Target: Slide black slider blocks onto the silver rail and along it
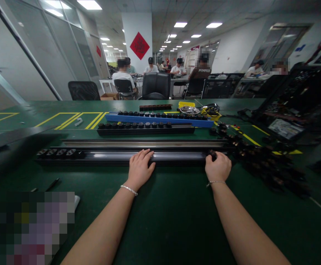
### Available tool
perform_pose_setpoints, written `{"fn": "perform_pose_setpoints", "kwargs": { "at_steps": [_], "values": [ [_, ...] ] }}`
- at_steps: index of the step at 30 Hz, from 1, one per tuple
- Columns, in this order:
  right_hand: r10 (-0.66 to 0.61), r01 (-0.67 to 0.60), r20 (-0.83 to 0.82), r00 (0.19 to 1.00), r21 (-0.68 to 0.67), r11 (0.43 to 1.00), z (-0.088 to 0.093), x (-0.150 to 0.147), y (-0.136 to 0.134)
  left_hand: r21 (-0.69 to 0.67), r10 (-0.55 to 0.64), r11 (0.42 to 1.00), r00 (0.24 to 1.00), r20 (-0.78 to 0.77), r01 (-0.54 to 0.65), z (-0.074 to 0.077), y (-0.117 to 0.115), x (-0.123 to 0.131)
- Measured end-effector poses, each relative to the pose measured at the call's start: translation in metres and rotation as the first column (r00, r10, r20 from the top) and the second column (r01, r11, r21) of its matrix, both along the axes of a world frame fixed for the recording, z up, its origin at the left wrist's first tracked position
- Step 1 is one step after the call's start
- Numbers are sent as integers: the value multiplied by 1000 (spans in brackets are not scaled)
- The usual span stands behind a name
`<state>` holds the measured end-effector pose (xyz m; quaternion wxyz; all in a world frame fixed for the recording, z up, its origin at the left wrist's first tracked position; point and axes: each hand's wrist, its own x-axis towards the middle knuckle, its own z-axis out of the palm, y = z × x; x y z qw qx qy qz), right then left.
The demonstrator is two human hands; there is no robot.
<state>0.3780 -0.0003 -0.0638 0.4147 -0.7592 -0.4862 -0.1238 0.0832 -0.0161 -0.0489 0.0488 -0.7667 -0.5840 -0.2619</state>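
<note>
A long black rail point(116, 157) with a shiny metal channel lies across the green table before me. My left hand point(140, 167) rests on its middle with the fingers stretched out. At the rail's right end my right hand point(218, 167) is closed around a small black part point(212, 154), mostly hidden by the fingers. Several black blocks point(60, 152) with light-coloured tops sit in a row at the rail's left end. Just behind lies a second long rail point(149, 142).
Loose black parts point(271, 165) are heaped at the right. Farther back lie a black strip point(146, 129) and a blue strip point(160, 120), both carrying black blocks, and a metal dish point(189, 110). A pen point(52, 184) lies front left. Several people sit at tables beyond.
</note>
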Motion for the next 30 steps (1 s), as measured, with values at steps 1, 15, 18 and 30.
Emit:
{"fn": "perform_pose_setpoints", "kwargs": {
  "at_steps": [1,15,18,30],
  "values": [
    [-5,5,-3,1000,5,1000,-1,1,1,2,-1,1000,1000,-1,1,0,0,0],
    [-45,46,-25,999,49,998,-3,13,2,-20,8,1000,1000,9,-8,2,-1,0],
    [-56,58,-31,998,50,997,-2,14,2,-24,2,1000,1000,0,-2,2,-1,0],
    [-102,104,-37,994,57,993,-1,27,2,-26,-3,1000,1000,4,3,3,-1,1]
  ]
}}
